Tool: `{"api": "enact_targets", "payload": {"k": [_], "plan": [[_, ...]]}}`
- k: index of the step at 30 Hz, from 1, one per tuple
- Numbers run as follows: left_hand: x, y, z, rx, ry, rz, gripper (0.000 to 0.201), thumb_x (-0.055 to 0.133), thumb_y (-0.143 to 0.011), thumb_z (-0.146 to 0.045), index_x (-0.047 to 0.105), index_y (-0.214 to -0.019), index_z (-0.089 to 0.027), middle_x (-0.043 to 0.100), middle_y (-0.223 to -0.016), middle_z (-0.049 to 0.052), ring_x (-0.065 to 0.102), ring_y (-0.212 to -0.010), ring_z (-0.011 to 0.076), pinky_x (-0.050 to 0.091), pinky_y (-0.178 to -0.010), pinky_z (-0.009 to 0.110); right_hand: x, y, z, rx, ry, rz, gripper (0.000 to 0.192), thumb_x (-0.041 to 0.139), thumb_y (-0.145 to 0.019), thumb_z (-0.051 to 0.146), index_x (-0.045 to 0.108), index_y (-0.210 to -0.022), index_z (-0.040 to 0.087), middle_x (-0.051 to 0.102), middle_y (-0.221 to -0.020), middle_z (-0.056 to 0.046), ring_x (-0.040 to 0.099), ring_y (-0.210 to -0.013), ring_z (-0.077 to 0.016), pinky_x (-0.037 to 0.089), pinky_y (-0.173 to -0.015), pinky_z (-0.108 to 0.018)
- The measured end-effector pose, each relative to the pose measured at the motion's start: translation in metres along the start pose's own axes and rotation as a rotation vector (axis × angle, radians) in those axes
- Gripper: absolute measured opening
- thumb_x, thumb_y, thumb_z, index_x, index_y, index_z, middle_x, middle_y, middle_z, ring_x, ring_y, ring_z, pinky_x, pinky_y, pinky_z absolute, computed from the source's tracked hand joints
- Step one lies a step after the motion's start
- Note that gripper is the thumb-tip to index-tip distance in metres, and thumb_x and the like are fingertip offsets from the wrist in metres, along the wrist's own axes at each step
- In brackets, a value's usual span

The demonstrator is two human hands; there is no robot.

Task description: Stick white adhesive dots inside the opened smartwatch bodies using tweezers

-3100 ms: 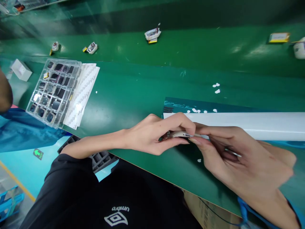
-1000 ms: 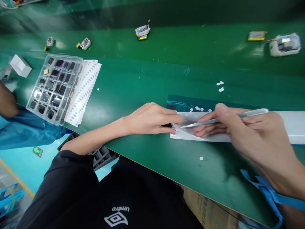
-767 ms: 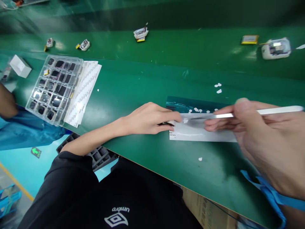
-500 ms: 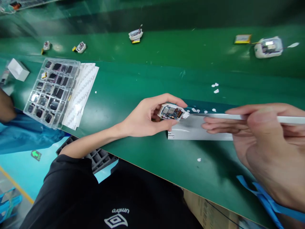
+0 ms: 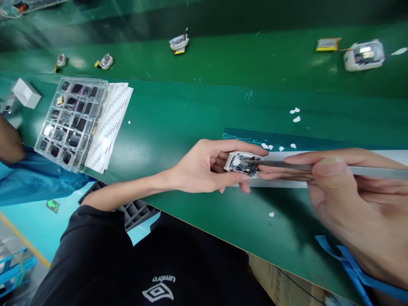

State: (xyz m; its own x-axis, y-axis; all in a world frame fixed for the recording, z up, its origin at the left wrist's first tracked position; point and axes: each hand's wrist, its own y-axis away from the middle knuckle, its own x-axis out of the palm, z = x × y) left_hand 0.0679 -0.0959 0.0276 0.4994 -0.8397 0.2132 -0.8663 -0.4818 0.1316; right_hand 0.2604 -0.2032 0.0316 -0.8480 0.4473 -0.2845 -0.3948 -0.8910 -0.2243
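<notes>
My left hand [image 5: 207,168] grips a small white device housing [image 5: 245,165] by its edges, its open side up and a circuit board showing inside. In my right hand [image 5: 344,191] are metal tweezers [image 5: 277,164], pinched between thumb and fingers. Their tips reach over the board, at a small white piece [image 5: 236,162] near its left part; whether they still grip it I cannot tell. Under both hands lies a white sheet [image 5: 287,182], with several small white stickers [image 5: 281,148] along its upper edge.
A clear tray [image 5: 41,144] of dark watch-like parts lies at left, beside printed white sheets [image 5: 108,131]. Another housing [image 5: 365,55] with a wired battery [image 5: 328,44] sits at the upper right. Several more housings [image 5: 179,41] stand along the back. A person's blue sleeve [image 5: 41,178] shows at left.
The tweezers have moved left from beside the housing to over its board, carrying the small white piece there. My left hand with the housing has shifted right and slightly down.
</notes>
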Motion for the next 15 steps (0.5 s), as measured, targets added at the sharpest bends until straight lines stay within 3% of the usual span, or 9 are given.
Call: {"api": "enact_targets", "payload": {"k": [4,8,12,15], "plan": [[-0.0009,0.0002,-0.0003,-0.026,-0.010,0.008,0.039,0.076,-0.092,-0.022,0.068,-0.129,-0.014,0.077,-0.083,0.005,0.080,-0.080,0.0169,0.056,-0.050,0.018,0.0005,-0.0002,-0.0039,0.013,-0.026,0.020,0.015,0.071,-0.100,0.040,0.081,-0.091,0.033,0.079,-0.079,-0.001,0.078,-0.067,-0.0239,0.069,-0.059,-0.040],[-0.0015,0.0006,-0.0009,-0.043,-0.029,0.001,0.040,0.074,-0.092,-0.022,0.067,-0.130,-0.013,0.077,-0.082,0.005,0.078,-0.076,0.0155,0.055,-0.049,0.017,0.0008,0.0010,-0.0079,-0.023,-0.030,0.005,0.013,0.072,-0.099,0.039,0.082,-0.092,0.035,0.073,-0.066,0.001,0.076,-0.061,-0.0224,0.066,-0.053,-0.036],[-0.0022,0.0006,-0.0007,-0.051,-0.039,0.013,0.041,0.074,-0.092,-0.024,0.066,-0.132,-0.013,0.077,-0.082,0.005,0.077,-0.075,0.0153,0.055,-0.050,0.018,0.0008,0.0028,-0.0080,-0.007,-0.028,0.026,0.014,0.070,-0.101,0.038,0.082,-0.093,0.036,0.079,-0.078,0.000,0.079,-0.069,-0.0232,0.069,-0.060,-0.038],[-0.0024,0.0004,0.0000,-0.060,-0.041,0.010,0.043,0.074,-0.092,-0.024,0.066,-0.133,-0.013,0.077,-0.084,0.006,0.078,-0.077,0.0159,0.055,-0.050,0.017,-0.0003,0.0038,-0.0076,-0.010,-0.027,0.032,0.014,0.070,-0.101,0.036,0.083,-0.095,0.037,0.076,-0.072,0.001,0.080,-0.071,-0.0236,0.070,-0.061,-0.038]]}}
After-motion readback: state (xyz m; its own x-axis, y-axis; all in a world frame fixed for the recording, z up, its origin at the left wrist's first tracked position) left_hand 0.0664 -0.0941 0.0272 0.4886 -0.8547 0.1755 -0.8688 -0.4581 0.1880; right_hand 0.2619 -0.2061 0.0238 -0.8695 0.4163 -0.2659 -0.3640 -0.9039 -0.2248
